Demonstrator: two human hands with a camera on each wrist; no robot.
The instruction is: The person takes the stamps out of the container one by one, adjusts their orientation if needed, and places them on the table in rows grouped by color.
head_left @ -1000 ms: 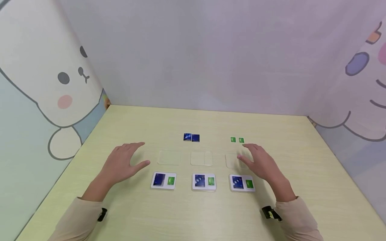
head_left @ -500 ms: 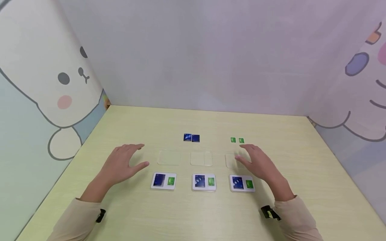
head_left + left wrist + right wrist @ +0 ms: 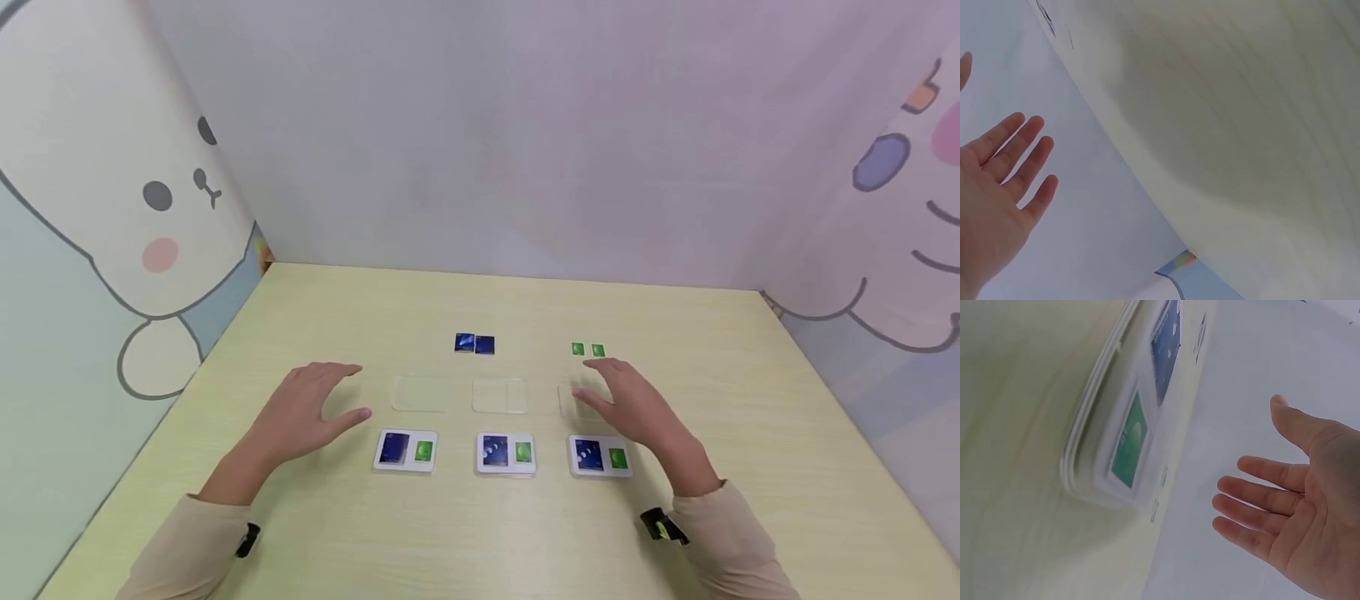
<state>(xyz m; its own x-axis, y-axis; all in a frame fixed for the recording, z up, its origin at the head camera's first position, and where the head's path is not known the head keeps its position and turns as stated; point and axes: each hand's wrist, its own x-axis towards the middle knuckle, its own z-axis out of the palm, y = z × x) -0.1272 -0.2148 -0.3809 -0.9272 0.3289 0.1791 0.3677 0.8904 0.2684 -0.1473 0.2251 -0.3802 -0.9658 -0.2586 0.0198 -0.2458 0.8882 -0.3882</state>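
Left hand (image 3: 300, 412): raised over the left of the counter (image 3: 450, 533), with thumb and fingers parted, grasping nothing.
Right hand (image 3: 637, 404): likewise released, with bare palm plain in the right wrist view; poised at the right clear plate (image 3: 567, 402), hiding much of it, apparently without touching.
Near row: left case (image 3: 412, 451), middle case (image 3: 512, 454) and right case (image 3: 606, 457), set apart from one another, each with a white face showing a blue stamp (image 3: 394, 448) at left and a green stamp (image 3: 423, 451) at right.
Middle row: left clear plate (image 3: 422, 393), middle clear plate (image 3: 499, 396) and, partly behind the right hand, the third; lids or trays, impossible to tell.
Far row: two loose blue stamps (image 3: 484, 345) edge to edge near the center; two loose green stamps (image 3: 597, 350) just beside each other, farther right.
Done, judging by the layout: three cases, each with one stamp of either color.
Left, seemingly: four loose stamps and three clear plates, none in either grasp.
Backdrop: pale curtain (image 3: 480, 142) behind the counter, with cartoon figures at both sides.
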